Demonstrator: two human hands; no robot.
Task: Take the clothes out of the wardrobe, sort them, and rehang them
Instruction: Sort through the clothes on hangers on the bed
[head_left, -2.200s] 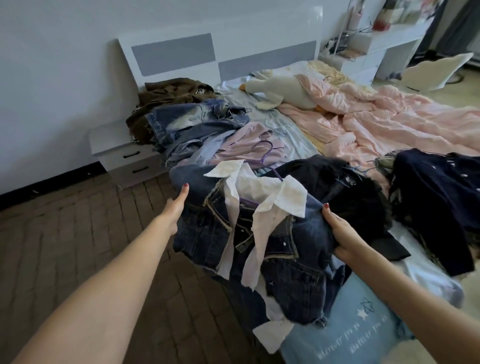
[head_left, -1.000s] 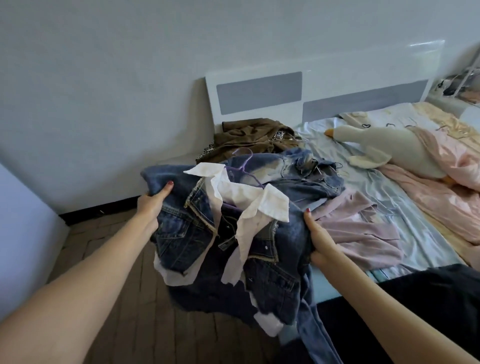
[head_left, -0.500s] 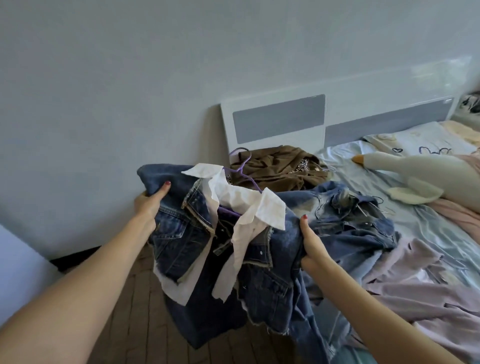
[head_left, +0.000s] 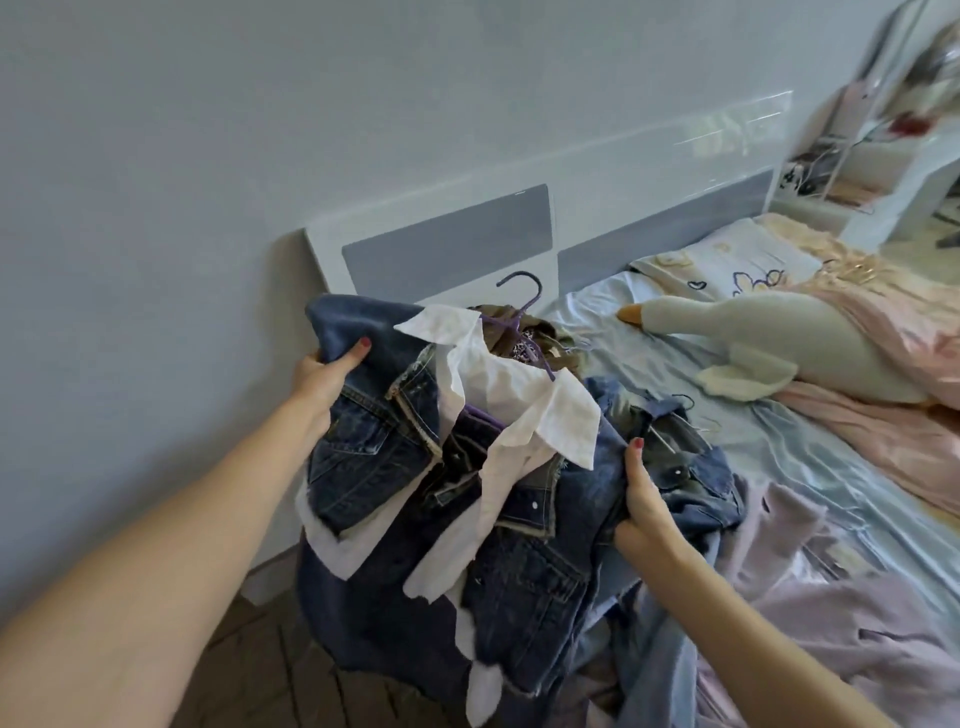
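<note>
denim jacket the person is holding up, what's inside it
Inside the denim jacket, held by the left hand and right hand, are a white collared shirt and a purple hanger; its shoulders are covered.

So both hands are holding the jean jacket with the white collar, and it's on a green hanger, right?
Not quite: the hanger is purple, as the head view shows. Both the left hand and the right hand do hold the jean jacket with the white collar.

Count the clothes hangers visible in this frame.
2: a purple wire hanger inside the dark denim jacket with white collar held up by both hands; a thin metal hanger in the denim pile. Others may be buried.
</note>
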